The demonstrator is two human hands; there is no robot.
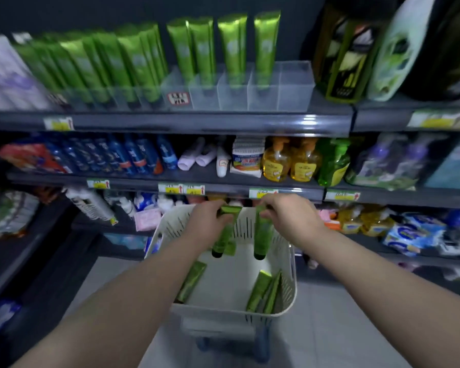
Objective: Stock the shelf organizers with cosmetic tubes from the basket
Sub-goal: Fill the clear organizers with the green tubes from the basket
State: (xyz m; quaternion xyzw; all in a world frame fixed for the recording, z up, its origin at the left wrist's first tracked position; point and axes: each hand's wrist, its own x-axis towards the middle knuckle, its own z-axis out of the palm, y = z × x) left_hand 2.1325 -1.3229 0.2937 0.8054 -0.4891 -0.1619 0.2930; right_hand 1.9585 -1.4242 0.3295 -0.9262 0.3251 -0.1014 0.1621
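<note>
Head view: the left hand (207, 221) grips a green tube (223, 236) at its flat end, the right hand (290, 219) pinches a second tube (263, 235), both hanging over the white basket (223, 312), caps apparently downward.

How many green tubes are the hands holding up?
2. The left hand holds the left tube; the right hand holds the right tube. Both hang cap-down over the basket. Another may hide behind the left tube.
</note>
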